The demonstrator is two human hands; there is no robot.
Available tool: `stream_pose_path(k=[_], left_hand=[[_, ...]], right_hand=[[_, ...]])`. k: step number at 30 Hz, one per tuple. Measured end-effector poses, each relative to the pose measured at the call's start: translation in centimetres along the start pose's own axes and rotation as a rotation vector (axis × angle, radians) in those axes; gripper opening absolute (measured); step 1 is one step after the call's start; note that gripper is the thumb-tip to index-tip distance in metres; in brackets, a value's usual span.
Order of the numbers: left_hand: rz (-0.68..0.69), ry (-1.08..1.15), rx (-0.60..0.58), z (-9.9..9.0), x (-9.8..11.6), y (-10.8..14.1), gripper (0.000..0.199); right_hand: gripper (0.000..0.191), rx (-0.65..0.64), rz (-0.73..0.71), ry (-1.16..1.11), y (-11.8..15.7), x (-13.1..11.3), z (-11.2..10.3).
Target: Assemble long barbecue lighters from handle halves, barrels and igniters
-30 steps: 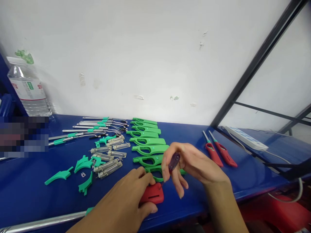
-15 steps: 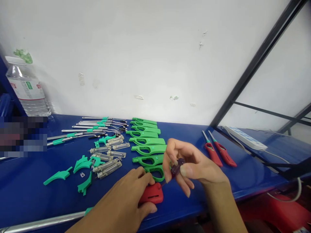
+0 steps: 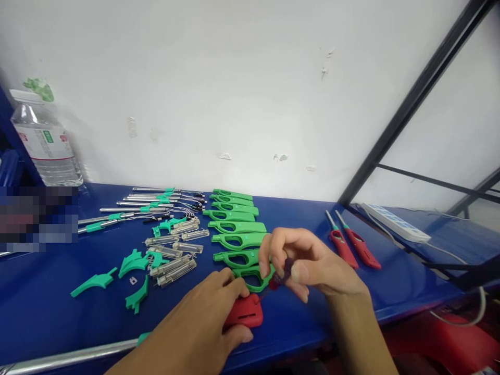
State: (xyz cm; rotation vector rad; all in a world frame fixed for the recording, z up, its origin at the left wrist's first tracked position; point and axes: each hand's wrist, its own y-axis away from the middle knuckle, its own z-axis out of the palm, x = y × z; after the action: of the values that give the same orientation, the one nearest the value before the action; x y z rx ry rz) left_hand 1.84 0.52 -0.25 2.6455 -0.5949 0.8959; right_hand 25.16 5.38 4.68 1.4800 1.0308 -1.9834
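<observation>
My left hand is closed around a red lighter handle, holding it on the blue table, with the slotted end showing between fingers and thumb. My right hand pinches a small screwdriver with a dark purple and red grip. Its thin shaft slants down to the left, its end close against the end of the red handle. Whether the tip sits in a hole is too small to tell. Behind both hands lies a row of green lighter shells. A metal lighter tube lies by my left forearm.
Clear fuel tanks and teal triggers lie on the left, with wired metal tubes behind. Two red lighters rest on the right. A water bottle stands at the back left; a power strip lies far right.
My right hand's fingers have shifted slightly around the screwdriver, and its grip has turned and tilted a little down to the left. My left hand and the red handle have stayed put.
</observation>
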Motion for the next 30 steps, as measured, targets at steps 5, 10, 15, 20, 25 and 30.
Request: stream_pose_path(k=[5,10,15,20,25,30], left_hand=[[-0.002,-0.006,0.001,-0.06,0.12,-0.04,0.033],[0.007,-0.005,0.007,0.34,-0.37,-0.11,0.042],[0.014,0.001,0.003,0.43,-0.56,-0.17,0.041],[0.001,-0.003,-0.002,0.06,-0.01,-0.11,0.037],[-0.006,-0.01,-0.003,0.1,-0.1,-0.07,0.041],[-0.006,-0.013,-0.005,0.13,-0.14,-0.11,0.042]], right_hand=[[0.023,-0.046,0.012,-0.025,0.14,0.05,0.26],[0.035,-0.054,-0.024,0.051,0.02,0.2,0.02],[0.034,-0.001,-0.012,0.065,-0.14,0.03,0.1],[0.033,0.024,0.023,0.029,-0.21,-0.32,0.48],[0.033,-0.021,0.04,-0.022,-0.06,-0.17,0.27],[0.037,-0.049,0.019,0.019,0.03,0.04,-0.03]])
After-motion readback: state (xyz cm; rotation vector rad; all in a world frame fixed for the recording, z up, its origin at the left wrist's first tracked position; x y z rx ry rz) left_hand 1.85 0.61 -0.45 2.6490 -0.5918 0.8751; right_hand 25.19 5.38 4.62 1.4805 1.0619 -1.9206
